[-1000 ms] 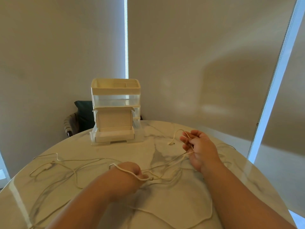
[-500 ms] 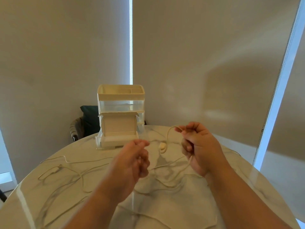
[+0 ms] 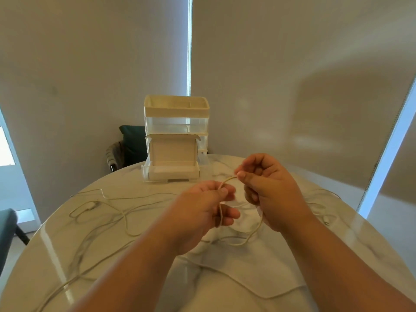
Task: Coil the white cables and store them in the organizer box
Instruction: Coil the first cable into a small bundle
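Above the near centre of the table (image 3: pixel 54 244), we find the left hand (image 3: pixel 202 212) and the right hand (image 3: pixel 270 190) held off the surface, close together, each gripping the same white cable (image 3: pixel 227 180). From the left: the left hand pinches the cable between thumb and forefinger, with the other fingers curled beneath. A short span rises from that pinch up and to the right. The right hand nips the upper end of the span between thumb and forefinger, its other fingers folded in. The span's long axis therefore runs diagonally, low-left to high-right, and we judge that the next wrap depends on it. Slack hangs below the grips in a loop that reaches the table top, so the free length lies down and toward us, and the left hand is the nearer one to feed it. We cannot tell whether any turns are already gathered inside the right palm. Across the surface, loose cables (image 3: pixel 108 199) sprawl over the left half in open curves, further strands cross between the forearms, and a connector end (image 3: pixel 326 220) lies near the right rim. The table is round, pale, marble-patterned and glossy. At its far edge, just left of centre, the organizer box (image 3: pixel 175 140) stands well apart from the hands, with a dark chair (image 3: pixel 132 140) behind it. Closed blinds (image 3: pixel 292 64) fill the background, with bright gaps between them.
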Motion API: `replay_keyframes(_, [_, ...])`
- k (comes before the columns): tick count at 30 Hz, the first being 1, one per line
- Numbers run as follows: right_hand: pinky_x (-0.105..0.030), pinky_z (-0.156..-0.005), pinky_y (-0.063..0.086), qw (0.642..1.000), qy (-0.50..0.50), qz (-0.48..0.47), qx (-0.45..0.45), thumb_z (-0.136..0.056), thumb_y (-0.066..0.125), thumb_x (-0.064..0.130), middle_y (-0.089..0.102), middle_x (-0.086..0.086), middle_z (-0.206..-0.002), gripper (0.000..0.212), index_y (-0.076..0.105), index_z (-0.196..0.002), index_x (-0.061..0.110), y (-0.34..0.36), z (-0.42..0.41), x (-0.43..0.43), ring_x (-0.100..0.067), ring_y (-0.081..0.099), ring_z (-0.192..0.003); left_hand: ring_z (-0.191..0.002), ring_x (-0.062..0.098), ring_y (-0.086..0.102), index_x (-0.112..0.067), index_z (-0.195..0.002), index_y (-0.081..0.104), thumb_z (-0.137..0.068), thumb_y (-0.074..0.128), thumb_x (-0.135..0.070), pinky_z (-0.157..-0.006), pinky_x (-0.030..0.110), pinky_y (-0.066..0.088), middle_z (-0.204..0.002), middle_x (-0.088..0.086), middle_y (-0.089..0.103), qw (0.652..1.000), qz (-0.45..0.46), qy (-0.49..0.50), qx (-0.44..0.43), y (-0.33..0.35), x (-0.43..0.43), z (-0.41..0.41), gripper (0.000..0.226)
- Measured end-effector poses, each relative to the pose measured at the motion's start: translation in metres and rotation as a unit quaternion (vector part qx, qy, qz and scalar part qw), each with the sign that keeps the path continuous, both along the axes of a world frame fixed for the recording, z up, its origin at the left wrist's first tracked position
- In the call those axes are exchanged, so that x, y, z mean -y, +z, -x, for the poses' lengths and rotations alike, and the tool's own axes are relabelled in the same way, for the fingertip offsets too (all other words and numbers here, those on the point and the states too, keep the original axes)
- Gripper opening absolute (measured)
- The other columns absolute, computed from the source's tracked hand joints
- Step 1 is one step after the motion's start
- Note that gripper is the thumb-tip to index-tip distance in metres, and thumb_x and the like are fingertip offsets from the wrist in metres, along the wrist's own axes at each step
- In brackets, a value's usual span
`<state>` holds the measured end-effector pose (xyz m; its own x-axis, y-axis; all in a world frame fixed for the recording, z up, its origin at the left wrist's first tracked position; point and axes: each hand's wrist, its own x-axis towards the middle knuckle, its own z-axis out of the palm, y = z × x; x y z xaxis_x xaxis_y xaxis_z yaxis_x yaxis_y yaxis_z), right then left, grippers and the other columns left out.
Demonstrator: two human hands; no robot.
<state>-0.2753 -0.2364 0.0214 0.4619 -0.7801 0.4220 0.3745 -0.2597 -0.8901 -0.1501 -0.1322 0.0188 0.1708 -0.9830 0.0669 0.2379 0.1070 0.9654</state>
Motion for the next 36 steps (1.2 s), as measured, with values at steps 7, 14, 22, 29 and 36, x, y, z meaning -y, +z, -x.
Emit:
replay_keyframes(7, [-0.028, -0.049, 0.038, 0.997, -0.009, -0.063, -0.031, -0.087, 0.064, 0.001, 0.058, -0.004, -0.074, 0.014, 0.06, -0.096, 0.01, 0.005, 0.003, -0.004, -0.016, 0.047, -0.054, -0.069, 0.026, 0.065, -0.007, -0.091, 0.06, -0.106, 0.037, -0.018, -0.073, 0.036, 0.057, -0.066, 0.006, 0.06, 0.992, 0.072, 0.043, 0.097, -0.006, 0.001, -0.004, 0.029])
replay_keyframes(14, [-0.031, -0.051, 0.049, 0.949, 0.197, -0.226, -0.095, -0.087, 0.053, 0.021, 0.043, -0.003, -0.055, 0.017, 0.062, -0.088, 0.007, 0.012, 0.015, -0.011, -0.016, 0.045, -0.043, -0.085, 0.021, 0.07, -0.018, -0.094, 0.066, -0.106, 0.04, -0.025, -0.083, 0.033, 0.054, -0.08, 0.003, 0.071, 0.974, 0.074, 0.206, 0.064, -0.013, 0.013, -0.017, 0.029])
replay_keyframes(22, [-0.014, -0.068, 0.049, 0.943, -0.255, 0.155, -0.148, -0.097, 0.059, 0.024, 0.072, 0.016, -0.08, 0.017, 0.075, -0.095, 0.029, 0.011, 0.014, -0.006, -0.002, 0.065, -0.076, -0.066, 0.006, 0.057, -0.032, -0.091, 0.063, -0.103, 0.043, -0.033, -0.06, 0.021, 0.049, -0.08, -0.002, 0.066, 0.901, 0.062, 0.204, 0.378, -0.021, 0.007, -0.021, 0.024])
replay_keyframes(29, [-0.006, -0.086, 0.041, 0.892, -0.346, 0.26, -0.129, -0.098, 0.058, 0.025, 0.067, 0.011, -0.099, 0.016, 0.071, -0.104, 0.034, 0.003, 0.018, 0.005, 0.0, 0.059, -0.102, -0.081, 0.025, 0.067, -0.028, -0.081, 0.072, -0.097, 0.057, -0.032, -0.073, 0.036, 0.058, -0.086, 0.01, 0.072, 0.917, 0.011, 0.136, 0.375, -0.02, 0.008, -0.02, 0.023])
replay_keyframes(36, [-0.016, -0.077, 0.046, 0.921, -0.323, 0.186, -0.111, -0.096, 0.061, 0.024, 0.068, 0.008, -0.096, 0.015, 0.07, -0.102, 0.034, -0.002, 0.018, 0.016, -0.001, 0.061, -0.084, -0.1, -0.007, 0.058, -0.028, -0.089, 0.073, -0.099, 0.056, -0.027, -0.082, 0.007, 0.042, -0.087, -0.018, 0.069, 0.865, 0.148, 0.163, 0.452, -0.012, 0.001, -0.012, 0.019])
